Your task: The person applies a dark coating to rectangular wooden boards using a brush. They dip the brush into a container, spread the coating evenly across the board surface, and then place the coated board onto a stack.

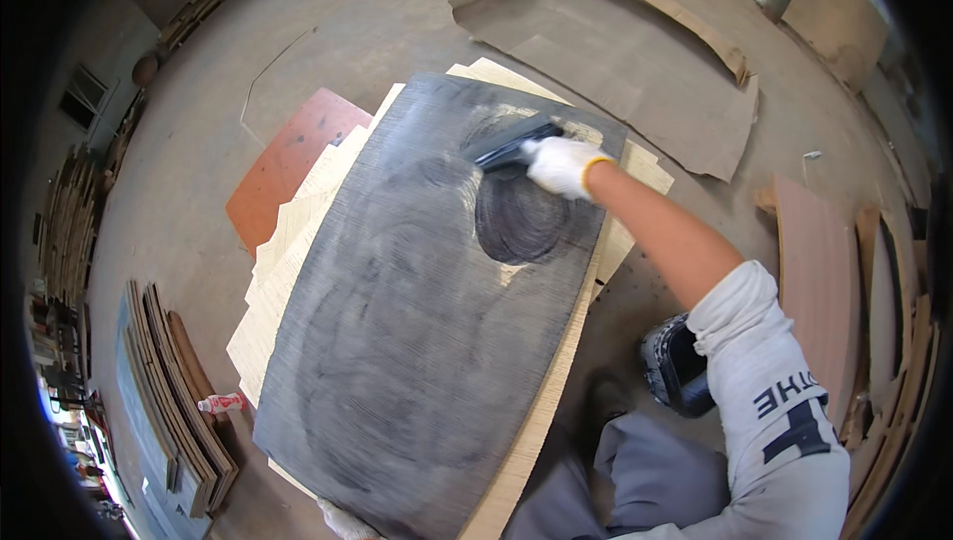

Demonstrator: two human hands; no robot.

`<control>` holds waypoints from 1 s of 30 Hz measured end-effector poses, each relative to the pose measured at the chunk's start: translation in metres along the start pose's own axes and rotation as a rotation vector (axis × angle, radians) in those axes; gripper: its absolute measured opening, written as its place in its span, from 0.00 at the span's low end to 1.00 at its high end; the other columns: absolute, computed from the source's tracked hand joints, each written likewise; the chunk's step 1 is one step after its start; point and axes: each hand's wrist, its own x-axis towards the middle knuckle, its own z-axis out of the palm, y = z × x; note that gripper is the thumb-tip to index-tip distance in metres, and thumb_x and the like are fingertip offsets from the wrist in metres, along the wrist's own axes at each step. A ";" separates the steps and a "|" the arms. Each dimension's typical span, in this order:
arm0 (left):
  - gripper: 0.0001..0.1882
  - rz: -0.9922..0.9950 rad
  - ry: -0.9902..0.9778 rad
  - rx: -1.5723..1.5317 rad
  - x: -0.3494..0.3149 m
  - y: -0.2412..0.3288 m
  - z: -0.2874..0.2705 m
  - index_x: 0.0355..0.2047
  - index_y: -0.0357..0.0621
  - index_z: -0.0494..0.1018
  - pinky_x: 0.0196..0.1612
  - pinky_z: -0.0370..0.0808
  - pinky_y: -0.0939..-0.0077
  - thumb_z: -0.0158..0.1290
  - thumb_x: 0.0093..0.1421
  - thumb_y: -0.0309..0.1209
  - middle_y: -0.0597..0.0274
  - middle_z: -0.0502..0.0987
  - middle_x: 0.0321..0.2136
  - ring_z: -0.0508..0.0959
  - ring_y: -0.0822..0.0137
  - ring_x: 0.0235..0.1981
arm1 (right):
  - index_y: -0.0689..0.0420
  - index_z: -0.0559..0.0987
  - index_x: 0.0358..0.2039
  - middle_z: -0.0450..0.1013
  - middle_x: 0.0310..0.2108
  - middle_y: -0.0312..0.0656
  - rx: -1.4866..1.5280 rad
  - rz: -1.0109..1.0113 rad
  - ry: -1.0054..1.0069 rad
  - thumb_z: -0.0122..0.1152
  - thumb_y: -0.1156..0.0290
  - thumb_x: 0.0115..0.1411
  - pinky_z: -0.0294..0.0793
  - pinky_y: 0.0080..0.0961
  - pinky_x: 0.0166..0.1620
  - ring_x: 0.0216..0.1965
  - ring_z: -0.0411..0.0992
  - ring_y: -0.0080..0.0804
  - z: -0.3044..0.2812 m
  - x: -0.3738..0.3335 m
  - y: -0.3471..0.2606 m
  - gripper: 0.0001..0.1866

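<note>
A large wooden board (397,312), coated grey-black with swirling streaks, lies on a stack of pale boards (273,292). My right hand (564,167), in a white knit glove with a yellow cuff, is closed on the handle of a black wide-bladed spreader (511,145). Its blade presses on the far right part of the board. A glossy black wet patch (524,220) lies just nearer than the spreader, with some bare pale wood around it. My left hand (347,523), also gloved in white, shows only partly at the board's near edge; its fingers are hidden.
A black paint-smeared bucket (680,366) stands on the floor beside my right leg. Brown sheeting (635,73) lies beyond the stack. A reddish board (295,165) is on the far left, stacked planks (179,391) at the near left, and more boards (819,282) at right.
</note>
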 end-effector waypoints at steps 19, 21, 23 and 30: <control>0.37 -0.050 -0.006 0.030 -0.012 0.009 0.019 0.64 0.26 0.67 0.65 0.68 0.62 0.40 0.75 0.54 0.49 0.74 0.61 0.74 0.53 0.59 | 0.58 0.77 0.58 0.77 0.55 0.54 -0.302 0.085 -0.164 0.43 0.67 0.68 0.76 0.45 0.54 0.53 0.77 0.53 -0.020 -0.009 0.075 0.23; 0.38 -0.118 -0.063 -0.016 -0.019 0.020 0.035 0.64 0.26 0.67 0.65 0.68 0.62 0.40 0.75 0.54 0.49 0.74 0.61 0.74 0.53 0.59 | 0.57 0.76 0.60 0.78 0.55 0.53 -0.282 0.195 -0.081 0.42 0.65 0.68 0.77 0.44 0.51 0.51 0.79 0.51 -0.044 -0.036 0.092 0.24; 0.37 -0.072 -0.054 -0.013 -0.012 0.012 0.025 0.64 0.27 0.67 0.66 0.68 0.62 0.40 0.75 0.54 0.49 0.73 0.61 0.73 0.53 0.60 | 0.57 0.75 0.61 0.77 0.57 0.53 -0.176 0.272 -0.091 0.43 0.65 0.67 0.76 0.45 0.55 0.54 0.77 0.52 -0.047 -0.040 0.087 0.25; 0.38 -0.048 -0.088 -0.048 0.001 0.002 0.014 0.65 0.26 0.66 0.67 0.66 0.63 0.39 0.74 0.53 0.49 0.72 0.63 0.72 0.52 0.61 | 0.52 0.75 0.62 0.71 0.64 0.51 -0.267 0.224 -0.053 0.42 0.66 0.66 0.69 0.45 0.65 0.64 0.70 0.53 -0.036 -0.054 0.102 0.26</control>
